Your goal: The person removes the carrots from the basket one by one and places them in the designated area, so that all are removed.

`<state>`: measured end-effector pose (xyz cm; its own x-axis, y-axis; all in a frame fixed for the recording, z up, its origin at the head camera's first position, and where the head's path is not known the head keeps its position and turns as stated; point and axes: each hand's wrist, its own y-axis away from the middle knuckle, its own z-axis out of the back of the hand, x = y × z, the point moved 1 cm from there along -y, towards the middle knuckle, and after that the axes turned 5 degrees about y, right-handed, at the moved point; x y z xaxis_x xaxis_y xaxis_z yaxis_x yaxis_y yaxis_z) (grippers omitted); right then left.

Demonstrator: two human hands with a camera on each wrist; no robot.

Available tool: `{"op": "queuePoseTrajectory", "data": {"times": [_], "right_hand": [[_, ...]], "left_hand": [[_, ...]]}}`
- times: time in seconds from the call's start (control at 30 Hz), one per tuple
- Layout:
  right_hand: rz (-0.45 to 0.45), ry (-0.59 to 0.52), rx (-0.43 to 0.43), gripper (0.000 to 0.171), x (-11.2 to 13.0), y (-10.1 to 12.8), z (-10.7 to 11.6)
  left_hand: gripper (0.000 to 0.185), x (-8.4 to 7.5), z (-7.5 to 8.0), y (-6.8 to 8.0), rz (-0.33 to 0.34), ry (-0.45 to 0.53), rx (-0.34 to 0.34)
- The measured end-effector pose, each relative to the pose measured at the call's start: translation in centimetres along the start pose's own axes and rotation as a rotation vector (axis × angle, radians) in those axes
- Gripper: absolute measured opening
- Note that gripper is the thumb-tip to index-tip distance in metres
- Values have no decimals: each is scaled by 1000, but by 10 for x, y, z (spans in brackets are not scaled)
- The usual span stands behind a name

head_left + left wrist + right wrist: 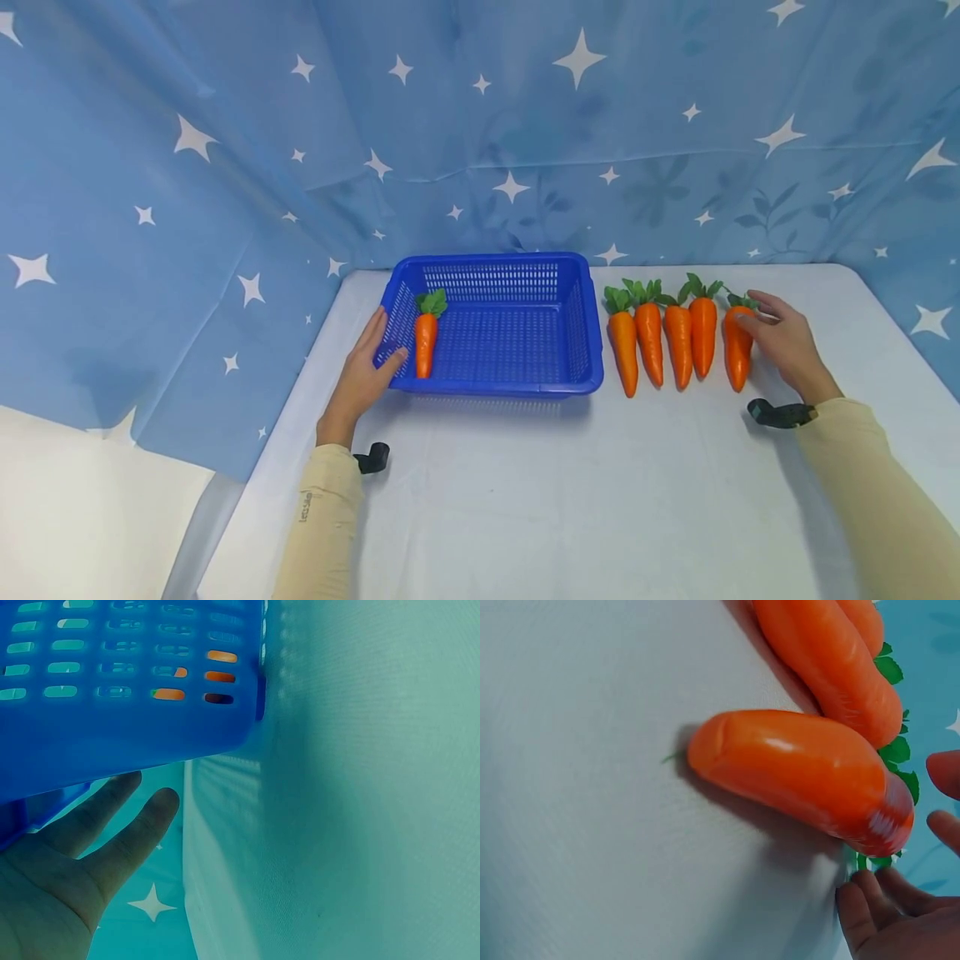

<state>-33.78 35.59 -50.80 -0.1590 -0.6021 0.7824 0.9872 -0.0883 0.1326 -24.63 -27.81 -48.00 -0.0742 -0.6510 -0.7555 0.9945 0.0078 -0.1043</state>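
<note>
My left hand (365, 371) rests at the left side of a blue plastic basket (487, 388), its thumb over the near left corner. In the left wrist view its fingers (127, 836) are straight and spread beside the basket wall (135, 735). One carrot with green leaves (425, 342) lies inside the basket, at its left end. My right hand (787, 337) is over the leafy end of the rightmost carrot (738, 354). The right wrist view shows its fingers (859, 911) spread around that end, with gaps beside the carrot (795, 769).
Several more carrots (651, 346) lie in a row on the white table (525, 500), between the basket and the rightmost carrot. A blue curtain with white stars (510, 187) hangs behind the table and along its left side.
</note>
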Motion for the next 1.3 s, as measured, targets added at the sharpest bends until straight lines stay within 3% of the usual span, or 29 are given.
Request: {"op": "queuePoseTrajectory", "data": {"times": [0.3,0.63,1.0,1.3], "right_hand": [[-3,-4,-96,72,9,1,1],[72,-75,-173,71,45,-2,-5],[128,-137,-139,75,83,-11,-24],[204,-246,-53,76,115,-20,-47]], "left_hand": [[81,1,0,0,-7,-9,0],[81,0,3,-1,-6,-17,7],[81,-1,2,-1,3,12,15],[81,-2,4,-1,2,10,10]]}}
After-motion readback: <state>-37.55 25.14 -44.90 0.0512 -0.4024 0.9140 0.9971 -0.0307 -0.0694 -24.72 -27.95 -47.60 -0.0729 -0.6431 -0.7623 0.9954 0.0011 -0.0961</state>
